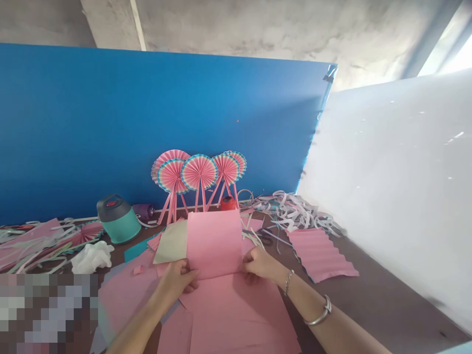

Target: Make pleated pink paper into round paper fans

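Observation:
A sheet of pink paper (pixel 214 243) stands raised in front of me, its lower edge on a larger pile of pink paper (pixel 239 314). My left hand (pixel 180 276) is closed on its lower left corner, thumb and fingers pinching. At the lower right corner my right hand (pixel 260 265) pinches the same sheet, with some fingertips hidden behind it. A bracelet and a bangle are on the right arm. Left of the raised sheet lies a pale green sheet (pixel 171 242). A pleated pink sheet (pixel 320 253) rests on the table to the right.
Several pink paper fans (pixel 199 172) lean against the blue panel (pixel 110 118). Curled paper strips (pixel 287 209) are heaped at the back right. On the left are a teal container (pixel 120 223), a purple spool (pixel 143 211), white crumpled plastic (pixel 93 256) and more scraps. A white wall (pixel 398 187) bounds the right side.

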Available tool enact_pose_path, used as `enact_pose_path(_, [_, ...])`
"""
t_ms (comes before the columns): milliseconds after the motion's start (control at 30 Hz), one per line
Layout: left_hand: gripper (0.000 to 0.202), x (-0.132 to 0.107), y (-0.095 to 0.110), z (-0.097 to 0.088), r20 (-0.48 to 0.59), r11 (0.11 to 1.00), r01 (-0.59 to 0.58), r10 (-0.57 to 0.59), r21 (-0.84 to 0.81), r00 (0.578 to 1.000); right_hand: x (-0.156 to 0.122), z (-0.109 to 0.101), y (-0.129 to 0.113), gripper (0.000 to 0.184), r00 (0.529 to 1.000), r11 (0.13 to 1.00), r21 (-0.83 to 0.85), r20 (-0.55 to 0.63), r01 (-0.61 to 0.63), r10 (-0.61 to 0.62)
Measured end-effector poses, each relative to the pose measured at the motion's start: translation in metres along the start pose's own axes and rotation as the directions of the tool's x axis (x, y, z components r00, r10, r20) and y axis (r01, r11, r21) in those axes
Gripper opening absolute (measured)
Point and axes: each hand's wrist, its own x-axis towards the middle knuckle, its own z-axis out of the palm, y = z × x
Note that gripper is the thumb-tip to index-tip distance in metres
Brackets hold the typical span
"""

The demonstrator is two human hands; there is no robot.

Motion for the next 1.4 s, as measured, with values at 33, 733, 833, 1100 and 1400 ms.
enact_pose_path(33, [0.023,0.001,-0.001,0.0,-0.003,1.0,-0.002,0.002,-0.008,1.0,0.0,0.0,0.0,0.022,1.0,1.0,-0.014,-0.004,-0.006,0.006])
enact_pose_path(733, [0.015,0.008,-0.01,0.01,-0.152,0.95,-0.106,0.155,0.292,0.976,0.008,0.003,-0.007,0.034,0.98,0.883,-0.467,-0.146,0.051,-0.135])
enact_pose_path(833, [0.018,0.008,-0.011,0.007,-0.163,0.922,-0.158,0.227,0.354,0.96,0.009,0.0,-0.004,0.031,0.978,0.874,-0.479,-0.126,0.086,-0.165])
enact_pose_path(1100, [0.042,0.006,0.0,0.0,-0.11,0.937,-0.164,0.136,-0.309,0.985,0.005,-0.004,-0.002,0.04,0.878,0.853,0.219,-0.037,0.473,-0.477])
enact_pose_path(1400, [0.042,-0.013,0.004,0.026,0.195,0.795,0.058,0.077,-0.604,0.978,-0.007,0.028,-0.006,0.029,0.77,0.717,0.305,-0.1,0.626,-0.63])
